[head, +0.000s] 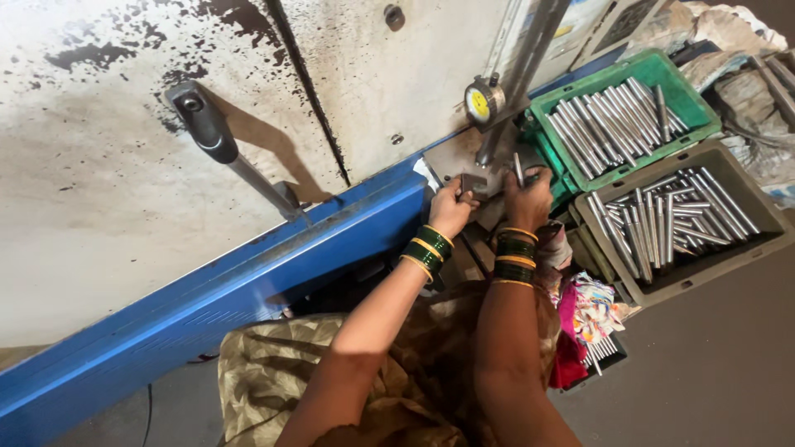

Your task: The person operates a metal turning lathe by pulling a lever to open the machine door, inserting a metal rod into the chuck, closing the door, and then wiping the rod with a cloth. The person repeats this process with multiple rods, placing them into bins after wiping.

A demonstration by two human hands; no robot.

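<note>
Head view: person's two forearms reach up to a small gauging stand at the edge of a blue-framed bench [248, 273].
Left hand [451, 207]: fingers curled and pressed on a small grey metal block [474, 182] at the base of the stand; it grips the block rather than lying flat.
Right hand [528, 199]: fingers closed, pinching a short steel pin [518, 168] that stands upright, just beside the stand's column.
Dial gauge [484, 103]: yellow-faced, mounted above the block, its stem pointing down toward the hands.
Green crate [646, 64]: right of the gauge, holding a loose layer of steel pins.
Grey tray [749, 186]: below the green crate, about half covered with more pins.
Progress: one pin is at the gauge now; both containers hold many pins, and the pictures cannot tell which lot is checked and which is left.
Lever handle [203, 124]: black grip on the stained panel, well apart from both hands, untouched.
</note>
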